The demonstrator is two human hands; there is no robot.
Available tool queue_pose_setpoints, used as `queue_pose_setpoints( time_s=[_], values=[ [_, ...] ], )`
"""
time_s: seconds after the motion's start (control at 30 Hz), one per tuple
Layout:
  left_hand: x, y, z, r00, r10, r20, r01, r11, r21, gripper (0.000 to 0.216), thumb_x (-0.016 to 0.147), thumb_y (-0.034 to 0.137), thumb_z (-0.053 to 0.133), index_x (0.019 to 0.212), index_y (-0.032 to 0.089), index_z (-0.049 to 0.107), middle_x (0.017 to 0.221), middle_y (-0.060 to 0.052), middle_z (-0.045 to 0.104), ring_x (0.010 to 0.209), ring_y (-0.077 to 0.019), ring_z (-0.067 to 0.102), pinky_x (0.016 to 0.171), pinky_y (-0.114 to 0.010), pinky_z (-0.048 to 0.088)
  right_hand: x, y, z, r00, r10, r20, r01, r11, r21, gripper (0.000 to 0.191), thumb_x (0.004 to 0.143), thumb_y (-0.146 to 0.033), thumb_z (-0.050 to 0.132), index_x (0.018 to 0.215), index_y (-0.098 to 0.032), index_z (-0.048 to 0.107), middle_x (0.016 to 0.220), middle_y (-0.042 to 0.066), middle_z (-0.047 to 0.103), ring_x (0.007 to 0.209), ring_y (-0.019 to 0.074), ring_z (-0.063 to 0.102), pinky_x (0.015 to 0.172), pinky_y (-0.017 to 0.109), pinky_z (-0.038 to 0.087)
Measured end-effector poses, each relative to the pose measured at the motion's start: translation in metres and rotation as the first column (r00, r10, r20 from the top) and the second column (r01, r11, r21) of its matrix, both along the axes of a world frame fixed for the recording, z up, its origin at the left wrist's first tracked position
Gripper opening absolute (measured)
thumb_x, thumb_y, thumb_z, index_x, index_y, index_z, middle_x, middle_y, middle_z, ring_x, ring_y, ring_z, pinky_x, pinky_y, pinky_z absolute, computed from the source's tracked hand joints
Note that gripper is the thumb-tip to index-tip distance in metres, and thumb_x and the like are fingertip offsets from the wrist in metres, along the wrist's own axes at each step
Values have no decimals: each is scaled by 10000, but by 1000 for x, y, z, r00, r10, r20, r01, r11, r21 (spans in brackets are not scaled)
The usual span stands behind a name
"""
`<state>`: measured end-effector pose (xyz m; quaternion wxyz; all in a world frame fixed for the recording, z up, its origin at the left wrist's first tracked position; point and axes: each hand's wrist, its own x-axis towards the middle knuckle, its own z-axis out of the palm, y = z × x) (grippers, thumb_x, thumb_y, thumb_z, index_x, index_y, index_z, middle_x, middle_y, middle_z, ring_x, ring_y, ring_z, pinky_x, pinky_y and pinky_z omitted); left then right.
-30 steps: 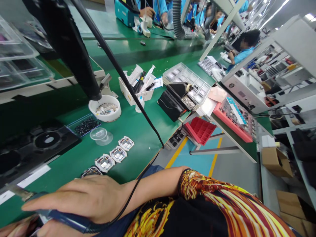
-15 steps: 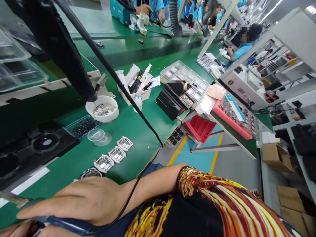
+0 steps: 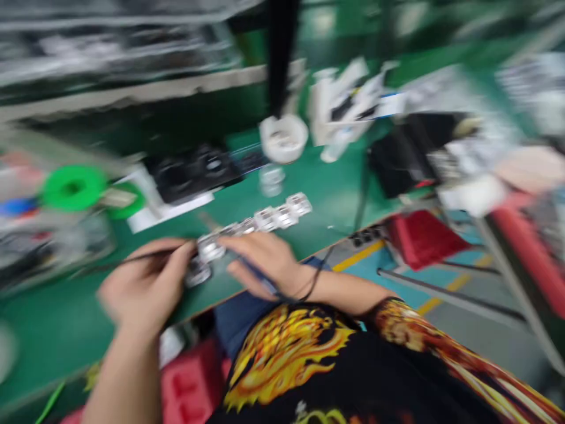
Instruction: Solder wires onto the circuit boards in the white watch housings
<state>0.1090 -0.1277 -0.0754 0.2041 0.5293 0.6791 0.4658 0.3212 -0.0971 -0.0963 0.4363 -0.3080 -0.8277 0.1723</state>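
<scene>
Motion smears the whole view. My right hand [image 3: 269, 256] is closed round the blue handle of a soldering iron [image 3: 256, 271], its cable looping past the wrist. My left hand [image 3: 148, 282] is curled at the left end of a row of watch cases, fingertips by the nearest case [image 3: 198, 272]. A thin dark strand [image 3: 150, 254] crosses that hand; what the fingers grip is too blurred to name. Another watch case [image 3: 210, 247] sits between both hands. Several more silver watch cases with circuit boards [image 3: 266, 219] line up beyond my right fingers.
Behind the row are a white bowl [image 3: 285, 154], clear small dishes [image 3: 271, 179] and a black fixture [image 3: 189, 171]. A green spool [image 3: 73, 187] lies left. A white box of syringes [image 3: 339, 131] and a black device [image 3: 392, 156] stand right. The table's front edge runs below my hands.
The view has swung left and down, so both hands and the green spool now show. The row of watch cases appears farther right in the picture. My right hand keeps the soldering iron.
</scene>
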Motion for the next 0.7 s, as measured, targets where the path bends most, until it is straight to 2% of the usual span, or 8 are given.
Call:
queue_pose_setpoints(
  time_s=[0.07,0.13,0.23,0.4,0.7],
  values=[
    [-10,-9,-16,998,63,-21,-63,998,-16,127,920,382,895,903,263,856,851,25,812,713,-122,723,629,-201,571,1,1,-2,993,43,-107,-57,990,-132,361,1137,-264,602,1480,-159,644,1270,118,812,1115,219,773,994,377,655],
    [-22,-9,-33,998,55,-16,-56,998,-16,196,960,433,855,946,237,851,919,-4,826,745,-117,752,687,-204,608,2,7,-8,979,80,-190,-119,971,-206,432,1100,-235,662,1529,-200,635,1281,110,816,1167,249,767,1065,429,634],
    [-29,-5,-45,1000,22,-4,-23,1000,-22,262,1008,487,813,1018,226,834,948,-24,823,781,-123,781,731,-217,637,3,12,-14,973,97,-211,-138,972,-192,497,1089,-291,691,1573,-208,618,1177,79,842,1151,245,772,1057,403,645],
    [-22,-6,-39,989,-56,140,44,995,87,118,1002,353,863,1037,246,828,950,-4,819,770,-96,771,705,-180,607,2,7,-9,974,112,-199,-151,969,-194,511,1113,-354,660,1593,-192,597,1165,84,841,1137,225,781,1046,364,659],
    [-25,-7,-40,988,-76,133,61,992,107,73,999,291,870,1046,251,831,973,2,811,786,-88,757,738,-183,614,-3,15,-5,967,192,-167,-225,951,-211,501,1122,-353,629,1595,-195,576,1327,122,815,1227,243,756,1097,425,642]
  ],
)
